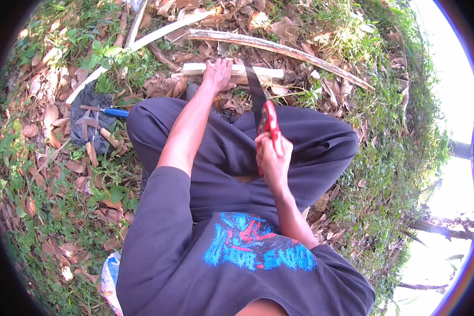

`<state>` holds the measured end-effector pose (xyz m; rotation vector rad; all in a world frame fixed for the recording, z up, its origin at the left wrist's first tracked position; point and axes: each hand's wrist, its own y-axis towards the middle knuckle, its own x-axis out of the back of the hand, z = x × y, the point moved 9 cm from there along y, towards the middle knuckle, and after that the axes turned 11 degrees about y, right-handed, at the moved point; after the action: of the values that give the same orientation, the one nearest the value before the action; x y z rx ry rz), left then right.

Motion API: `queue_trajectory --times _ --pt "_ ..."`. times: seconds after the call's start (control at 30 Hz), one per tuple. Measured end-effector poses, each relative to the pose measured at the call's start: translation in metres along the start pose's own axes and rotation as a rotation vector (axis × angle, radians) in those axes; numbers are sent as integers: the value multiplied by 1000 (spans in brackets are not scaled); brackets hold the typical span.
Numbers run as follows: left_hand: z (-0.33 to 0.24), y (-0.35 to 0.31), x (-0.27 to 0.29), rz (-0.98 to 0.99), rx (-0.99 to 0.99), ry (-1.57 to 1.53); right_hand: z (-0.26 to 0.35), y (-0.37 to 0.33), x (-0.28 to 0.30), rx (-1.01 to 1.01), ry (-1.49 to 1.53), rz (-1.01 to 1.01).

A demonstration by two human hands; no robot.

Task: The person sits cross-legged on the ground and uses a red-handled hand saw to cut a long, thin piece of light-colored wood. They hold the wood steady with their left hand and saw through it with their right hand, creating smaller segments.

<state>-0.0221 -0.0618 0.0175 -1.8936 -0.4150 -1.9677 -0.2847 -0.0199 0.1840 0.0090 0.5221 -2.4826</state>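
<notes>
A hand saw with a dark blade and a red handle [269,117] is gripped in my right hand [275,155], fingers wrapped round the handle. Its blade points away from me and crosses a pale squared wooden stick [195,69] near the blade's far end. My left hand [218,75] holds the stick down, its fingers bent over the wood to the left of the blade. Another piece of wood [239,80] shows beneath the stick, partly hidden by the hand. Both pieces lie just beyond my crossed legs.
A long bark-edged strip [284,49] and a pale curved strip [158,35] lie beyond the stick. To the left, a blue-handled tool [115,112] and a curved blade with a wooden handle [94,124] rest on black plastic [97,95]. Dry leaves and grass surround me.
</notes>
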Motion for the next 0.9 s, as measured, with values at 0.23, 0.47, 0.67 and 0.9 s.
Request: queue_trajectory --times 0.23,0.47,0.67,0.9 --pt "-4 2 4 15 -14 37 2 54 -23 120 -128 28" --pt "-2 2 0 35 -6 6 9 43 -19 54 -24 -11" --pt "2 4 1 80 -13 8 7 22 -34 65 -120 49" --pt "-2 5 0 12 -13 5 -3 69 -24 158 -204 -46"
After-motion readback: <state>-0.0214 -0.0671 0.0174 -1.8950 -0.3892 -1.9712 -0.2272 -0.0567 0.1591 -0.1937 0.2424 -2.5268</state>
